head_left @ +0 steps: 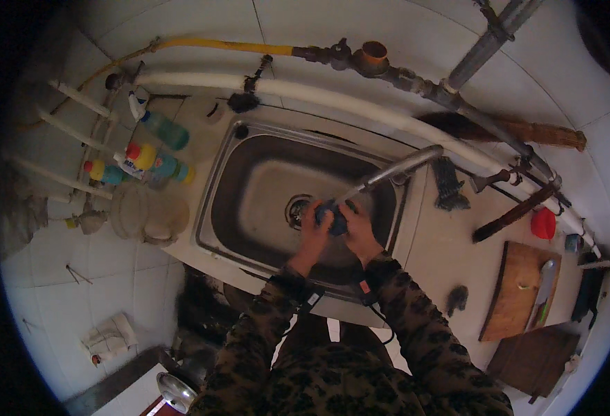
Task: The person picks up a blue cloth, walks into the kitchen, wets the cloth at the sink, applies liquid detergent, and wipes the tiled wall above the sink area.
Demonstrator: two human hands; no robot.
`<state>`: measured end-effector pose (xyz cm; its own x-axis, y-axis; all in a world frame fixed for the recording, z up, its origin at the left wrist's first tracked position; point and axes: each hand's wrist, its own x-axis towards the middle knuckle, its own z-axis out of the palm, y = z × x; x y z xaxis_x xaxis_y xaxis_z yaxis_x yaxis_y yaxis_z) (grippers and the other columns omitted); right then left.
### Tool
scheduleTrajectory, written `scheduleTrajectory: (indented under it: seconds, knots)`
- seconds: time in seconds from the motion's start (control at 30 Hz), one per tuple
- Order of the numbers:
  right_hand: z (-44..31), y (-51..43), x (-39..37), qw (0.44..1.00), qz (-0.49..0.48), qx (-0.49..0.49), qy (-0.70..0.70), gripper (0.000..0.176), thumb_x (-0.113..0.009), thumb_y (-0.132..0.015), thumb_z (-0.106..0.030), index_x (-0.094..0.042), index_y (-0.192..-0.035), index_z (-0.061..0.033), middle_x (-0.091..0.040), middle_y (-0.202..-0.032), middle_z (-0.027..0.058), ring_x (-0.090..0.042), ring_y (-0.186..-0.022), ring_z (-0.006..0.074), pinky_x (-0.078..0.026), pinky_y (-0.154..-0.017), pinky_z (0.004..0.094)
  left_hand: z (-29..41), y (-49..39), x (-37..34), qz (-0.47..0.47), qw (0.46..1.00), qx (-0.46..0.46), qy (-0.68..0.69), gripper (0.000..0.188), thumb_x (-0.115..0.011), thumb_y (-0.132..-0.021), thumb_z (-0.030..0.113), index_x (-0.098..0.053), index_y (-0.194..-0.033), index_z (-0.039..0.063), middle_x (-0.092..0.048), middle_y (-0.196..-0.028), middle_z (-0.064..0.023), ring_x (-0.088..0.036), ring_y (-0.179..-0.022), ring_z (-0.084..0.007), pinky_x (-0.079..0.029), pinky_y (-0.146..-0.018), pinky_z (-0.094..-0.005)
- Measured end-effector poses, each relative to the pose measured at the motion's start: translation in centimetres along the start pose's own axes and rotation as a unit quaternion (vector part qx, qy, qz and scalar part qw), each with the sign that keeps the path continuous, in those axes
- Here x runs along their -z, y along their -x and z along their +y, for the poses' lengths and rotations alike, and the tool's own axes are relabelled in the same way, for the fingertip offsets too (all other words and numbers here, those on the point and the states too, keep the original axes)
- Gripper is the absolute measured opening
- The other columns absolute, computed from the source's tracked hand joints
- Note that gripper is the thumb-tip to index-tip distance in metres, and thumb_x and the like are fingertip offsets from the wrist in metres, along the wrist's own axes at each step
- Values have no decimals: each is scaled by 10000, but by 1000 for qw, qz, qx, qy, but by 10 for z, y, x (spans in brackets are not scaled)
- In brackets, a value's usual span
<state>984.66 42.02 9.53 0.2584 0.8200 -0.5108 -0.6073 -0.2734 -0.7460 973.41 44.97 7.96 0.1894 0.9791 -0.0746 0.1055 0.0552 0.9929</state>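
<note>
My left hand (313, 231) and my right hand (359, 229) meet over the stainless steel sink (255, 208), under the tap's end. Both grip a dark blue bundle (337, 222), perhaps a cloth or scrubber; blur hides its exact kind. A bit of green shows beside the right fingers, too small to name. The metal tap spout (396, 170) slants down to just above the bundle. Left of my left hand lies the drain strainer (295, 210), partly covered by that hand.
Cleaning bottles (162, 164) and a spray bottle (167, 130) stand left of the sink. On the right counter lie a wooden cutting board (512, 291) with a knife (545, 281), a dark scrap (456, 300) and a red cup (543, 223). Pipes (336, 106) run along the back wall.
</note>
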Motion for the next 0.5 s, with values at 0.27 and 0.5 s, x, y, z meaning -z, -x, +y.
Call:
scheduleTrajectory:
  seconds: [0.27, 0.5]
  knots:
    - [12, -1, -26, 987, 48, 133, 76, 343, -515, -901, -345, -568, -1028, -31, -589, -868, 57, -544, -776, 158, -447, -682, 296, 18, -6, -8, 3, 987, -11, -158, 362, -442, -907, 276, -511, -1112, -15, -546, -1038, -249, -519, -930, -401, -413, -780, -435]
    - [-3, -15, -26, 993, 96, -48, 56, 307, -513, -882, -347, -581, -943, -54, -574, -824, 54, -538, -741, 140, -437, -632, 294, 27, -10, -7, 22, 967, -114, -227, 265, -434, -897, 203, -548, -918, -35, -576, -854, -242, -536, -799, -427, -429, -730, -443]
